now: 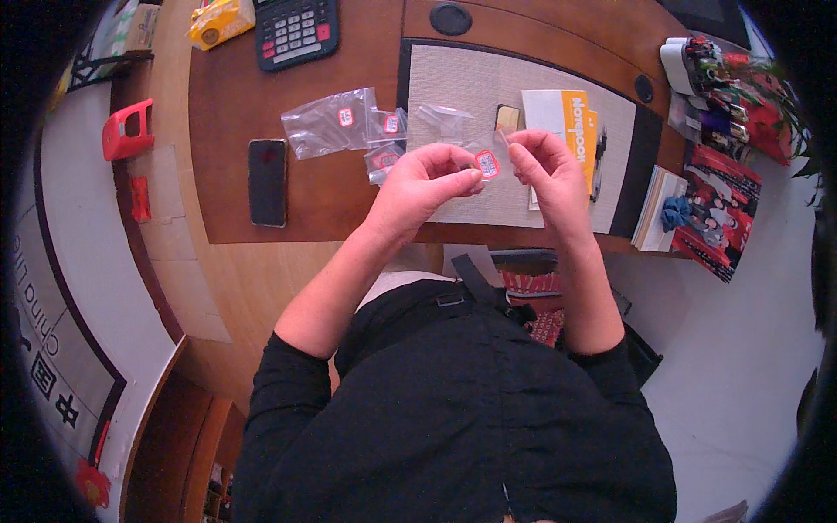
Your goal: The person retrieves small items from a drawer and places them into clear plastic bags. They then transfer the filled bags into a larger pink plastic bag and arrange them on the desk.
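Note:
My left hand (425,180) pinches a small clear plastic bag with a red-bordered label (487,165) over the woven desk mat (458,72). Close on its right, my right hand (546,163) has thumb and forefinger together on a thin clear piece; whether it is part of the same bag is unclear. Beyond the hands, a clear bag (444,119) lies on the mat. Left of it are a larger labelled clear bag (330,124) and smaller labelled ones (389,123). A small dark-edged, gold-coloured rectangular item (507,118) lies just beyond my right hand.
A smartphone (268,183) and a calculator (297,33) are on the left of the wooden desk, near a yellow packet (222,23). Notebooks (575,111) and pens (599,163) lie at the right, with a paper stack (657,209) at the desk's edge.

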`<state>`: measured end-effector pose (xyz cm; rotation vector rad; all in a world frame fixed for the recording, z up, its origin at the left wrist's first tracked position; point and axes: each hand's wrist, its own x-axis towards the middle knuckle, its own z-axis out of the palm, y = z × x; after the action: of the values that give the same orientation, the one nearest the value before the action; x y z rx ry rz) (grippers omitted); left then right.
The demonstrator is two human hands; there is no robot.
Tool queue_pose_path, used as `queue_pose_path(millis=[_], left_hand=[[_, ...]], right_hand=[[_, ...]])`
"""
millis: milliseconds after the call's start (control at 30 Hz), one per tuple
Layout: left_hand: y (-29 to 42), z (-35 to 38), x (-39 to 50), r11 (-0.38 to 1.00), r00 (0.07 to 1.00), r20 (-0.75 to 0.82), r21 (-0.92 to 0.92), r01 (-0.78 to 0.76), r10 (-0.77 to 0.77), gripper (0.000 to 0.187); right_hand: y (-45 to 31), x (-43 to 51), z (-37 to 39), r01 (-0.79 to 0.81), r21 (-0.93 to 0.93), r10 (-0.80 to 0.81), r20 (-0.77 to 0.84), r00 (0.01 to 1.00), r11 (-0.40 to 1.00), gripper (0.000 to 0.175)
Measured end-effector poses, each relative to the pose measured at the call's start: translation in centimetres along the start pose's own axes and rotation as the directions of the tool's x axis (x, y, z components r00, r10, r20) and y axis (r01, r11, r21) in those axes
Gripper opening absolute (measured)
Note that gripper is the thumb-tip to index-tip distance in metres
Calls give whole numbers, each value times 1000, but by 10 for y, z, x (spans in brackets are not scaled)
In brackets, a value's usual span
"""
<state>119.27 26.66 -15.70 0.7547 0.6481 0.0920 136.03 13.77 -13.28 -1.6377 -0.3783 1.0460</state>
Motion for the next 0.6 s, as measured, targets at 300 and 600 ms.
queue_pose_path(millis=[300, 600], left_hand=[[18, -17, 11, 999, 997, -60, -4, -45, 45, 22], [25, -23, 15, 997, 996, 30, 20, 78, -79, 28]], right_hand=[[4, -27, 8, -328, 183, 281, 240, 929, 927, 13], [1, -47, 20, -403, 258, 322, 304, 896, 878, 12]])
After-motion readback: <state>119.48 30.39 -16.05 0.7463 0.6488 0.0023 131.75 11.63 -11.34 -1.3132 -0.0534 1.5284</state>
